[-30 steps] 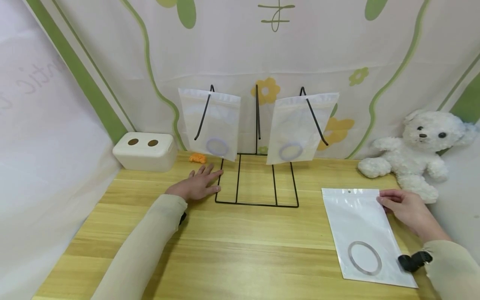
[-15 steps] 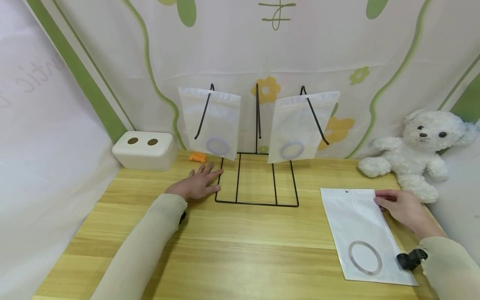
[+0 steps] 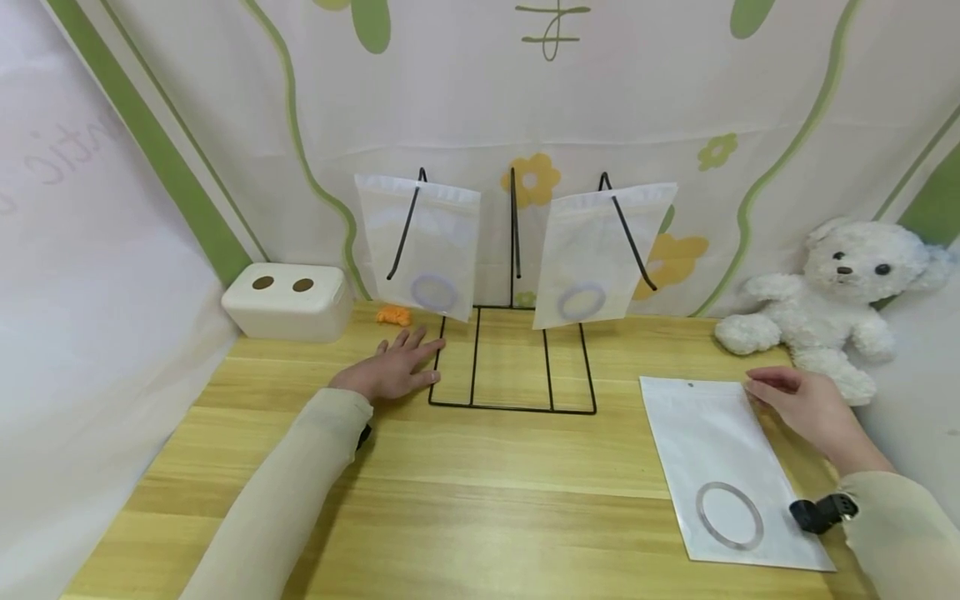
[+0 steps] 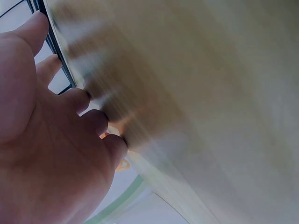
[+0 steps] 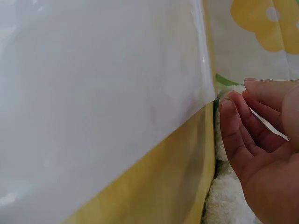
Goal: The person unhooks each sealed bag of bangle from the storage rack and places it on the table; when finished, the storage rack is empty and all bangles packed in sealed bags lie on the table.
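A white zip pouch with a grey ring shape near its bottom lies flat on the table at the right. At its upper right corner is my right hand, fingers loosely bent. In the right wrist view the thumb stands apart from the fingertips, which are right beside the corner and hold nothing visible. My left hand rests palm down with spread fingers, its thumb and index finger at the left side of the black wire rack. Two similar pouches, a left pouch and a right pouch, hang from the rack's outer hooks.
Behind the left hand lies a small orange object. A white box with two round holes stands at the back left. At the back right sits a white teddy bear, close to the right hand. A patterned curtain backs the table.
The right hand's fingers have eased off the pouch's corner, and the pouch's top edge has shifted slightly left and lies flatter. The left hand stays in place.
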### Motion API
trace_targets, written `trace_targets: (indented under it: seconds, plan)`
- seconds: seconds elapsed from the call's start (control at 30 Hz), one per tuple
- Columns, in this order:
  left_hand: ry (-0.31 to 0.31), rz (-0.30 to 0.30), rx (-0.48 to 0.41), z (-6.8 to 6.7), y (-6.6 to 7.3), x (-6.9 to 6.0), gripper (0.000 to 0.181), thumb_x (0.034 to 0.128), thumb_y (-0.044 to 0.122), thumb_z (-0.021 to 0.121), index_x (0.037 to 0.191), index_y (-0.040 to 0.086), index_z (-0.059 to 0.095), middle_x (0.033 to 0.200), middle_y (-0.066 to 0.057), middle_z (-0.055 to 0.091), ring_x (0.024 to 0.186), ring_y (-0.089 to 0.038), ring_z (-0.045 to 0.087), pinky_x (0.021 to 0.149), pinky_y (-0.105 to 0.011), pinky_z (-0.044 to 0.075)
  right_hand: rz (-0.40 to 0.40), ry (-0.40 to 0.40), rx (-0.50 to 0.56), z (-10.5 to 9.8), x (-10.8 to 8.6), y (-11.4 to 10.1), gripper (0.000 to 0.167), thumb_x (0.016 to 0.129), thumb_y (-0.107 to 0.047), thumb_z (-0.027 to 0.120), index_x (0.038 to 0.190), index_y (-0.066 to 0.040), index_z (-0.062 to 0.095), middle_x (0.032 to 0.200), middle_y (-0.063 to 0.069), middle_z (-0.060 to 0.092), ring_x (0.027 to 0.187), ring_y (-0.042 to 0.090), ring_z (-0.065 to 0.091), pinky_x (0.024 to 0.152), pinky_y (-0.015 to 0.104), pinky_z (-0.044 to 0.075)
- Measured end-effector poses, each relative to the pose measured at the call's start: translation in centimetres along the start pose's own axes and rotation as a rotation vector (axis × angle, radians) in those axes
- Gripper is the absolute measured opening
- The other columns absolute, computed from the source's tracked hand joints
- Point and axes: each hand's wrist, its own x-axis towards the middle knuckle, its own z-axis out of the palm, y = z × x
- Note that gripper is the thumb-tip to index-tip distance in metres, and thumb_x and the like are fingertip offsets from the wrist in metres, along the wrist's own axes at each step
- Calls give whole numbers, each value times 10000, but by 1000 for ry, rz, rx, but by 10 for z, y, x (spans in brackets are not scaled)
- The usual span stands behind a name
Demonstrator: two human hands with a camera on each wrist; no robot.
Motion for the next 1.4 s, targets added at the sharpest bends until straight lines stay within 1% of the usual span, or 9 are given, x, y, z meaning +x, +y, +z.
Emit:
trace_targets:
  seconds: [0.13, 0.3, 0.43, 0.53, 0.73, 1.0, 1.23, 1.33, 1.4]
  plan:
    - [11, -1, 9, 1, 1, -2, 677, 1168, 442, 449, 1746, 177, 216, 1809, -254, 14, 1666, -523, -14, 1305, -758, 16, -16, 18, 44, -4, 3, -18, 550, 1113, -443, 598, 1421, 9, 656, 1244, 214, 778, 842, -178, 600, 689, 161, 547]
    - [5, 4, -16, 0, -4, -3, 704, 1154, 486, 464, 1747, 196, 218, 1811, -247, 3, 1665, -521, -36, 1299, -762, -7, -28, 50, 86, -12, 5, -45, 603, 1090, -533, 593, 1452, -54, 651, 1118, -80, 797, 868, -191, 585, 716, 132, 501]
    - [13, 9, -30, 7, -19, 7, 758, 1120, 602, 460, 1749, 256, 214, 1823, -203, -8, 1676, -492, -43, 1300, -763, -4, -36, 101, 118, -19, 6, -68, 597, 1071, -560, 611, 1435, -92, 675, 1025, -312, 717, 908, -169, 588, 734, 111, 463]
    - [26, 18, -21, 14, -31, 15, 790, 1094, 679, 437, 1747, 293, 216, 1828, -184, -3, 1680, -484, -35, 1296, -771, 10, -56, 150, 167, -23, 8, -85, 574, 1070, -540, 622, 1423, -91, 684, 1003, -374, 677, 929, -144, 605, 744, 78, 465]
    - [29, 15, -18, 18, -41, 23, 800, 1082, 700, 438, 1746, 315, 212, 1831, -163, -10, 1684, -468, -47, 1304, -758, 0, -100, 233, 310, -29, 12, -119, 525, 1068, -484, 646, 1403, -82, 682, 998, -360, 701, 934, -113, 686, 769, 46, 513]
    - [22, 11, -8, 15, -35, 20, 791, 1091, 683, 441, 1746, 298, 221, 1828, -186, -3, 1679, -490, -37, 1293, -775, 15, -228, 308, 416, -35, 22, -163, 425, 1048, -387, 715, 1321, -62, 729, 1010, -270, 764, 935, -45, 731, 814, 44, 531]
    - [23, 17, 10, 20, -42, 26, 839, 1055, 764, 401, 1746, 332, 202, 1832, -155, -13, 1689, -452, -42, 1308, -754, 16, -267, 346, 450, -41, 34, -191, 350, 1050, -367, 720, 1288, -113, 755, 991, -201, 769, 896, 9, 704, 589, 151, 464]
    - [27, 25, 7, 18, -38, 24, 839, 1061, 754, 407, 1746, 312, 212, 1830, -170, -4, 1686, -465, -35, 1306, -758, 17, -267, 343, 465, -46, 39, -200, 342, 1045, -388, 723, 1294, -157, 763, 1005, -184, 764, 906, 27, 695, 640, 144, 480]
    - [18, 22, 2, 12, -26, 16, 795, 1096, 679, 428, 1747, 272, 221, 1824, -201, 5, 1679, -490, -26, 1305, -760, 20, -269, 336, 475, -48, 42, -205, 361, 1039, -401, 728, 1310, -164, 762, 1020, -191, 766, 921, 38, 695, 744, 114, 511]
